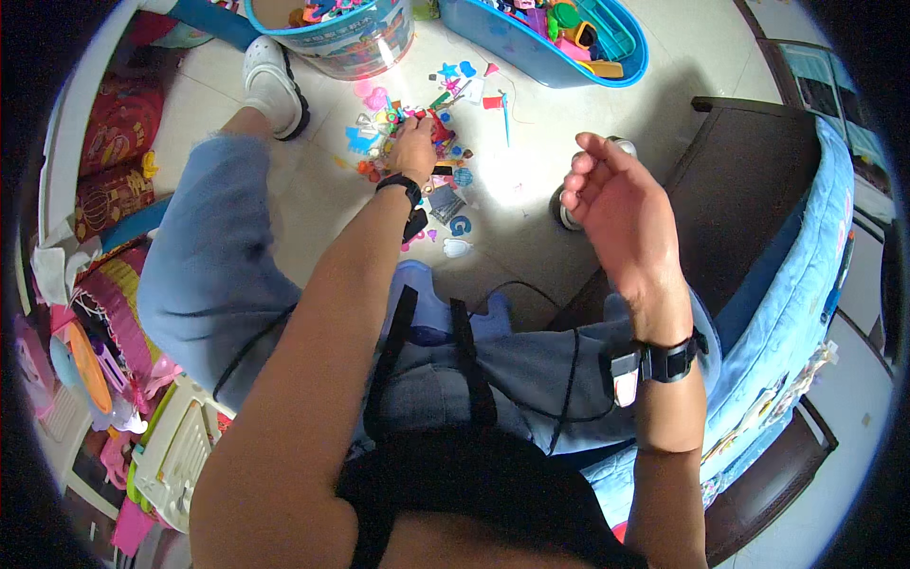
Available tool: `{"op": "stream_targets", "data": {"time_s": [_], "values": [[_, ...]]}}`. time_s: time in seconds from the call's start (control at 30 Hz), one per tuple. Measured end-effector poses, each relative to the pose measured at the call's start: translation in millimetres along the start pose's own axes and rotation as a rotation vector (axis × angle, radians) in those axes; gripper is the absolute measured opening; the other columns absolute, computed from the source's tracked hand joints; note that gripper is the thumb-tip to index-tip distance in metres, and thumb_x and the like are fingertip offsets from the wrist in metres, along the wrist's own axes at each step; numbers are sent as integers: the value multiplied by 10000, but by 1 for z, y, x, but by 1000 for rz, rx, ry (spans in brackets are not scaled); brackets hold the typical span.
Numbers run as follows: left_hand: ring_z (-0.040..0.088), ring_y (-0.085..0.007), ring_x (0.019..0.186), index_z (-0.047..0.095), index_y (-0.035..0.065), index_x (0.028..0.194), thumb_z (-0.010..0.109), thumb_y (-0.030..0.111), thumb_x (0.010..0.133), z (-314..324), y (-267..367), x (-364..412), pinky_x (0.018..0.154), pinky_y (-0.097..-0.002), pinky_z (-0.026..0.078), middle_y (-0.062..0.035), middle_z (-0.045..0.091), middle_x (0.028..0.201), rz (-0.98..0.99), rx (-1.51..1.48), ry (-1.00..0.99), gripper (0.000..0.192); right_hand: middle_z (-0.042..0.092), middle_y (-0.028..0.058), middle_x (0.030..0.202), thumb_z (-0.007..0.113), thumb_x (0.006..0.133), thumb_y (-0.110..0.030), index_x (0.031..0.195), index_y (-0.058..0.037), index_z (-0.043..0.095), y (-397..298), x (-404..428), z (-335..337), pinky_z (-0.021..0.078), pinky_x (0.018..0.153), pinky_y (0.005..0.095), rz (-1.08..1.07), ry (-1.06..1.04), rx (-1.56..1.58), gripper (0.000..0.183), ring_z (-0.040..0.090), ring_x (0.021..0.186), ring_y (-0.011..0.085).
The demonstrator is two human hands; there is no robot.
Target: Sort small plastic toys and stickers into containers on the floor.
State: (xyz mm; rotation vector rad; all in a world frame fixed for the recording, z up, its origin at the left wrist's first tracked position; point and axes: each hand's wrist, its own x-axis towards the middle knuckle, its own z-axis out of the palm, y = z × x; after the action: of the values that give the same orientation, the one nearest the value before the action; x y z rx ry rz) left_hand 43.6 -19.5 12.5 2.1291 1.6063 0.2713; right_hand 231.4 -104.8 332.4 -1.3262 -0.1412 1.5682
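Observation:
My left hand [414, 151] reaches down into a pile of small mixed toy pieces [387, 117] on the tiled floor. Its fingers are bent among red and multicoloured bits, and the fingertips are too hidden to show a hold. Raised over my right leg, my right hand [625, 206] has its palm turned inward, the fingers loosely curled and nothing in them. Around the pile lie a blue comb-like piece [362, 139], a blue letter-shaped piece [461, 225], a white piece [456, 247] and a red piece with a blue stick [506, 117].
A round clear tub with a blue rim [341, 44] and a blue oval basin [540, 53], both holding toys, stand beyond the pile. To the right is a dark wooden bed frame [753, 163] with blue bedding [782, 277]. Toys and a cream plastic rack [170, 455] crowd the left.

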Motion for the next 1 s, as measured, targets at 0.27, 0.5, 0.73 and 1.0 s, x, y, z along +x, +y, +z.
{"op": "stream_targets", "data": {"time_s": [0.27,0.5,0.73,1.0], "values": [[554,-289,1057,633,82,993,522,111,863,-10,-26,18,834,-408,520,-110,572,1081,98,223,-220,174,589,28,842,472,955,-253,1087,-14,556,5,4,4,455,755,291,19,15,-4,285,566,782,145],[573,-323,961,684,117,989,679,167,788,-22,-39,-3,781,-395,497,-138,589,932,48,-57,-184,207,584,30,858,479,951,-244,1091,-17,556,11,4,3,454,761,293,23,7,-22,278,563,800,143],[549,-164,938,583,91,1116,567,261,947,-63,-7,-30,902,-326,458,-35,597,1062,-682,-2000,-430,240,592,42,877,483,945,-234,1094,-19,555,16,2,2,463,761,298,20,-43,-48,272,567,805,149],[521,-241,1176,480,-21,1221,474,213,986,-181,95,-47,1041,-353,413,-178,499,1296,-217,-2039,-627,332,596,104,1039,550,915,-201,1138,-25,531,26,3,4,500,771,304,-14,-66,-111,284,602,824,180]]}}
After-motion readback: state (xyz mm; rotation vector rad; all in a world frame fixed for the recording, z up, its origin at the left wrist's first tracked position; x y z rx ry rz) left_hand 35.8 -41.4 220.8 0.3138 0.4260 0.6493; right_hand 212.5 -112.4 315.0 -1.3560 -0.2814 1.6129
